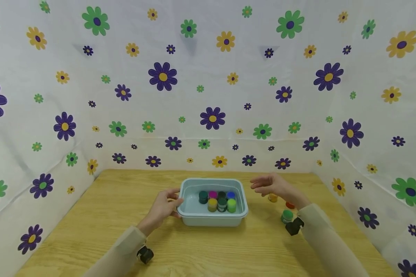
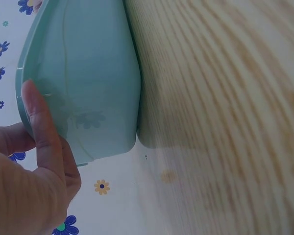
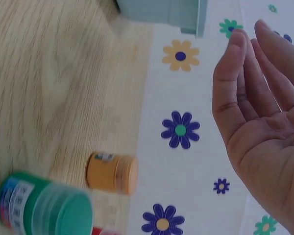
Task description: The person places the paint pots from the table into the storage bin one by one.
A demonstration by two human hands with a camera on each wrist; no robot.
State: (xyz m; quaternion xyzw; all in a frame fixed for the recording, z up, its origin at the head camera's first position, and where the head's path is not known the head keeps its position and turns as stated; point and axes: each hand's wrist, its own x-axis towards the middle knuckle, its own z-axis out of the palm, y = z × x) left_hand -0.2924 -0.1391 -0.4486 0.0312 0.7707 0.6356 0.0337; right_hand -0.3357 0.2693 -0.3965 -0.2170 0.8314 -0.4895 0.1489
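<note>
A pale blue plastic tub (image 1: pixel 213 221) stands on the table, with several small paint jars (image 1: pixel 222 204) grouped toward its right side. At the tub's left end my left hand (image 1: pixel 163 207) grips the rim. The left wrist view shows its fingers (image 2: pixel 41 117) against the tub's outer wall (image 2: pixel 95 83). My right hand (image 1: pixel 275 185) is raised to the right of the tub, apart from it. Its fingers bend loosely and hold nothing. Below it on the table are an orange paint jar (image 3: pixel 108 172) and a green paint jar (image 3: pixel 49 205).
A red jar (image 1: pixel 290 205) sits partly hidden by the right wrist, close to the orange and green ones. White cloth (image 1: pixel 194 104) printed with flowers hangs behind the wooden table (image 1: pixel 194 254) and along both sides.
</note>
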